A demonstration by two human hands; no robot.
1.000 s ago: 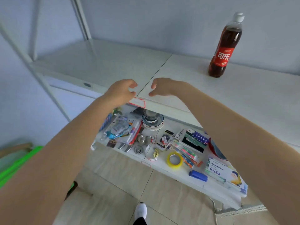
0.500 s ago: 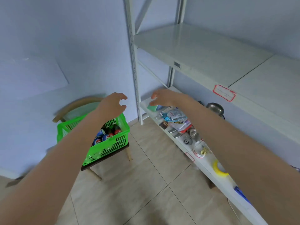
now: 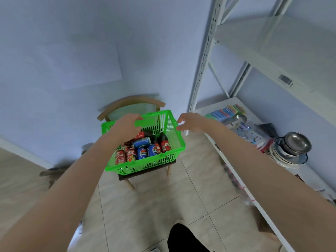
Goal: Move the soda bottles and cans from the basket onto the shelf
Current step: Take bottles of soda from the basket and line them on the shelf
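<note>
Step in hand, as I read it: reach into basket (image 3: pixel 145 165) for next pick. Basket sits on chair (image 3: pixel 131 101), left of shelf (image 3: pixel 272 42) w/ floor between. Cans (image 3: pixel 131 155) stand packed along the front, one blue can lies on its side behind them, and bottles (image 3: pixel 164 142) stand at the right side. L hand (image 3: pixel 125 127) hovers over basket's back-left, fingers loosely bent down, nothing held that I can see. Can't tell if the tips touch a can or the green handle flap. R hand (image 3: pixel 192 122) is just outside the right rim, fingers half curled, thumb apart, empty. To do it well: R hand is nearest the bottles, so drop it over the rim and wrap a bottle's body, not the cap, which prob. slips. L hand takes a can round its side, from the row's end where there's finger room. Lift straight up till clear of the mesh wall, else basket may drag along. It looks light and its front seems to overhang the seat, so a sideways pull could tip it. One item per hand, no stacking. Lower board already carries bowls (image 3: pixel 292 146) & packs, so upper board is the likely target. Set items upright, back from the edge.
</note>
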